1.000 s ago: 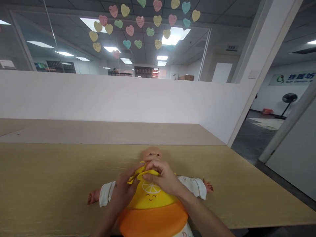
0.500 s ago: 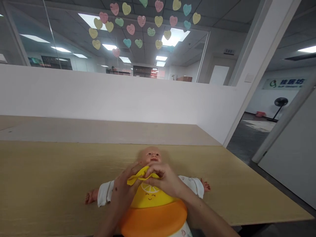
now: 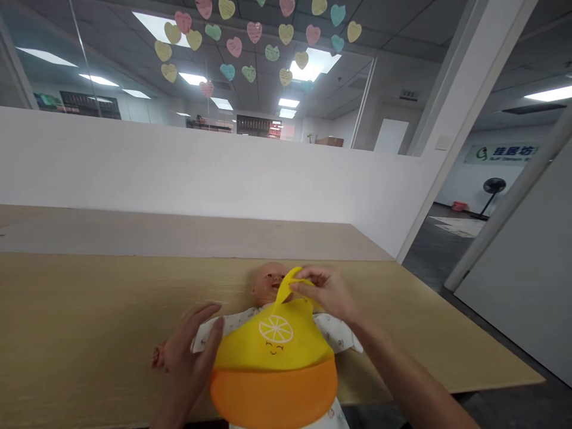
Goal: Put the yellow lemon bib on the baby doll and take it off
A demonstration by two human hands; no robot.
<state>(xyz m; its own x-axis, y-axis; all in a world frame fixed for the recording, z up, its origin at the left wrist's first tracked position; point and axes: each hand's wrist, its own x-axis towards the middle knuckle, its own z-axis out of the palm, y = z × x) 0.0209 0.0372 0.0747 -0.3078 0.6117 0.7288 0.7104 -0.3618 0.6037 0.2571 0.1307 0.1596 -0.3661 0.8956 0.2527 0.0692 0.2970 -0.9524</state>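
Note:
A baby doll (image 3: 263, 285) in a white patterned outfit lies on its back on the wooden table (image 3: 111, 304). Across its chest is a yellow bib (image 3: 241, 351) with a lemon slice, a smiling face and an orange catch pocket (image 3: 274, 396). My right hand (image 3: 328, 292) pinches the bib's yellow neck strap, raised beside the doll's face and partly covering it. Over the doll's arm at the left, my left hand (image 3: 192, 345) is open with fingers apart, holding nothing, close to the bib's left edge.
Behind the table runs a white half wall (image 3: 179, 173) topped with glass, where heart-shaped notes (image 3: 254, 33) are stuck. The table's right edge slants toward a doorway, with a grey door (image 3: 518, 250) and a standing fan (image 3: 494, 186) beyond.
My left hand has let go of the bib strap and moved left. My right hand has lifted the strap up and to the right, and the bib's lemon print now shows fully.

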